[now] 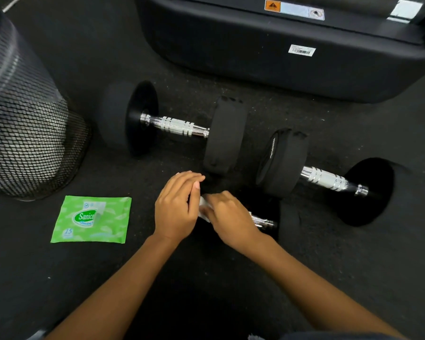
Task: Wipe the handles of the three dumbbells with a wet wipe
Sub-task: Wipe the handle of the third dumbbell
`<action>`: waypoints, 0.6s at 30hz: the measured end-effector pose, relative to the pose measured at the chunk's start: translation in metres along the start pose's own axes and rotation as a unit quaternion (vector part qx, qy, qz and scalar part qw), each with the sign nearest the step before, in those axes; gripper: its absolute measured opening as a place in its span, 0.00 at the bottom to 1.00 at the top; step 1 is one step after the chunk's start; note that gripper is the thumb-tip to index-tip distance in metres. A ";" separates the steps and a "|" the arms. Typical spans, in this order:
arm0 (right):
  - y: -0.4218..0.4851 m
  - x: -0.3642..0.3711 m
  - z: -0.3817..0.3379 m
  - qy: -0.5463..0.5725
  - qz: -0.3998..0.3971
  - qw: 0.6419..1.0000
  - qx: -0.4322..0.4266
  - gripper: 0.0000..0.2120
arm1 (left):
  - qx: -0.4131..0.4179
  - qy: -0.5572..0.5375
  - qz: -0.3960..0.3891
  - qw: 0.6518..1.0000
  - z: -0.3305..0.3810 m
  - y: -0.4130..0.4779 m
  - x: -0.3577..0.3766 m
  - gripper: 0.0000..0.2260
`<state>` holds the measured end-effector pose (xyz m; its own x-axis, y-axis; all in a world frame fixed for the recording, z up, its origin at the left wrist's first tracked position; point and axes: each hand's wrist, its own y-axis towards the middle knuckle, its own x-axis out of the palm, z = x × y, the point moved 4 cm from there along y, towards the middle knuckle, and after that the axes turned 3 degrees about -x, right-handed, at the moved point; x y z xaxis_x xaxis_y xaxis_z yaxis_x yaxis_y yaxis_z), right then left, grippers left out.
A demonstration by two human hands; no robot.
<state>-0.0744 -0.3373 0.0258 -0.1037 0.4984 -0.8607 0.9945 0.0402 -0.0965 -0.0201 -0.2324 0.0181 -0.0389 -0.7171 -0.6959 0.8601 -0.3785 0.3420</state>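
Observation:
Three black dumbbells with chrome handles lie on the dark floor. The big one has its handle [176, 126] at centre left, the second shows its handle [325, 179] at the right. The smallest dumbbell [288, 220] lies nearest me, its handle [261, 220] mostly under my right hand [227, 215], which holds a white wet wipe [204, 209] around it. My left hand [177, 207] rests with straight fingers over that dumbbell's left end, which is hidden, touching the right hand.
A green pack of wet wipes [91, 219] lies flat on the floor to the left. A black mesh bin [22, 133] stands at the far left. A large black machine base [280, 45] fills the back.

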 end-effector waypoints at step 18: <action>-0.016 0.002 0.003 -0.027 0.046 0.998 -0.042 0.20 | 0.001 -0.001 -0.002 1.000 0.001 0.000 -0.001 0.16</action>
<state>-0.0909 -0.3394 0.0245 -0.0104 0.4558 -0.8900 0.9972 0.0702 0.0242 -0.0202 -0.2325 0.0190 -0.0432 -0.7170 -0.6957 0.8592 -0.3821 0.3403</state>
